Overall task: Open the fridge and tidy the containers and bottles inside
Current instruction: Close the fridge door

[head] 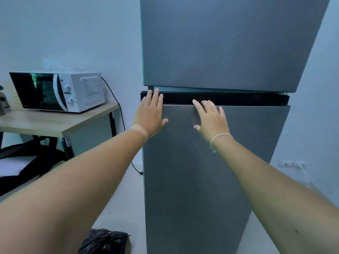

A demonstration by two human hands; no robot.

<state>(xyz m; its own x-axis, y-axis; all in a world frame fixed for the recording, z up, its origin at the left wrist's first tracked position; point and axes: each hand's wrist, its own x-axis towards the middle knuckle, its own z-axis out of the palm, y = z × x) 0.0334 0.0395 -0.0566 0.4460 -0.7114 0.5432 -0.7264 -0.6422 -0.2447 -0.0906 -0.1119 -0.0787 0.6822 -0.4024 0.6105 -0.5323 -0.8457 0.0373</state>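
A tall grey two-door fridge [220,162] stands in front of me with both doors closed, so nothing inside shows. A black handle strip [247,99] runs along the top of the lower door. My left hand [151,114] lies flat on the door's upper left corner, fingertips reaching over the black strip. My right hand [211,120] rests flat on the lower door a little to the right, fingertips at the strip's lower edge. Neither hand holds anything. A white band circles my right wrist.
Left of the fridge a white microwave [58,90] sits on a wooden table [55,123], its black cable hanging beside the fridge. A black plastic bag [104,241] lies on the floor at the fridge's foot. A wall socket [291,164] is at the right.
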